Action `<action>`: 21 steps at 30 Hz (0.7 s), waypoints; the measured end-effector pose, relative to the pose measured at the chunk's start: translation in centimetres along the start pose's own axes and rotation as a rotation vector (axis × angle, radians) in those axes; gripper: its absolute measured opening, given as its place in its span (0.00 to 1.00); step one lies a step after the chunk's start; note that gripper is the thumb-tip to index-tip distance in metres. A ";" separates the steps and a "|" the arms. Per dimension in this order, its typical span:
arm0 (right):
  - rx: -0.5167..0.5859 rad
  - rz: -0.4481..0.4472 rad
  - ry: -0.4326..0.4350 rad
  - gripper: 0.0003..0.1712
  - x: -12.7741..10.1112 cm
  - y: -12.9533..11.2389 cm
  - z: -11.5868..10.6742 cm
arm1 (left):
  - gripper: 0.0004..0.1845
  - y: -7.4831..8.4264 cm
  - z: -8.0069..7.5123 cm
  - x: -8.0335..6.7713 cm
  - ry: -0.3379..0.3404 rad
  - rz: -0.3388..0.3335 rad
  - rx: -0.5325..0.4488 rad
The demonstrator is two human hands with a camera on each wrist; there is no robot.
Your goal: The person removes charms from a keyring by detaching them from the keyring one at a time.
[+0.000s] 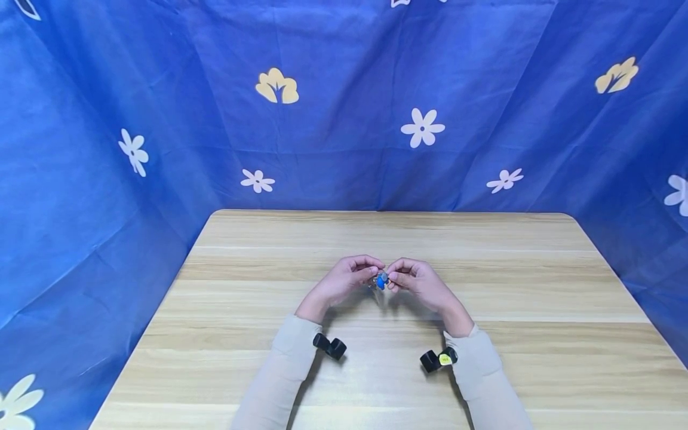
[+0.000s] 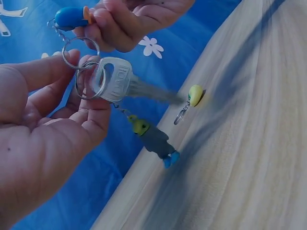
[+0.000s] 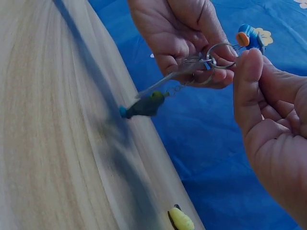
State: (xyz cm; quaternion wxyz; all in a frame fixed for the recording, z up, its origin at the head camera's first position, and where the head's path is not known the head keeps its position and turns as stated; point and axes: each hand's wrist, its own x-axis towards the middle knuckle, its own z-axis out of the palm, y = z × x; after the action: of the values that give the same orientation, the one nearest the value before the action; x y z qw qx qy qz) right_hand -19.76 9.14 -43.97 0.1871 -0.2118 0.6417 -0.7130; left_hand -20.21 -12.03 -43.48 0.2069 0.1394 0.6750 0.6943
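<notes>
My two hands meet above the middle of the wooden table (image 1: 510, 298) around a small bunch of key things. The left hand (image 1: 371, 272) (image 2: 72, 120) pinches a silver key (image 2: 115, 79) and its split ring (image 2: 80, 52) between thumb and fingers. The right hand (image 1: 395, 276) (image 2: 129, 24) pinches a blue charm (image 2: 69, 17) (image 3: 250, 36) with an orange end, linked to the ring (image 3: 218, 55) by a short chain. A grey figure charm (image 2: 153, 139) (image 3: 144, 106) with a yellow-green head and blue feet dangles below the key.
A small yellow object (image 2: 195, 94) (image 3: 181, 219) with a little metal ring lies by the table's edge in the wrist views. Blue cloth with flower prints (image 1: 421, 128) hangs close behind and at both sides of the table.
</notes>
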 end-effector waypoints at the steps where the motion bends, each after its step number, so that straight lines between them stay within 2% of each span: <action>1: 0.001 -0.005 -0.003 0.04 0.0 0.0 0.0 | 0.17 0.0 0.0 0.0 -0.006 0.000 0.005; 7: 0.013 -0.012 -0.007 0.04 -0.1 -0.1 0.1 | 0.17 -0.2 0.0 0.0 -0.018 0.007 0.004; 14: 0.008 -0.032 -0.003 0.03 -0.3 -0.4 0.3 | 0.19 -0.2 -0.4 -0.4 -0.032 0.052 0.082; 21: 0.019 -0.067 -0.008 0.03 -0.3 -0.4 0.4 | 0.21 -0.2 -0.4 -0.4 -0.036 0.063 0.027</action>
State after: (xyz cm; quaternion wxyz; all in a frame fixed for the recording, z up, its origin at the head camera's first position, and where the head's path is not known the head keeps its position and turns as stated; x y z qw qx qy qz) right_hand -19.29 9.03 -43.51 0.1677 -0.2345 0.6268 -0.7239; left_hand -20.04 -12.55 -43.70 0.1951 0.1758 0.6758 0.6887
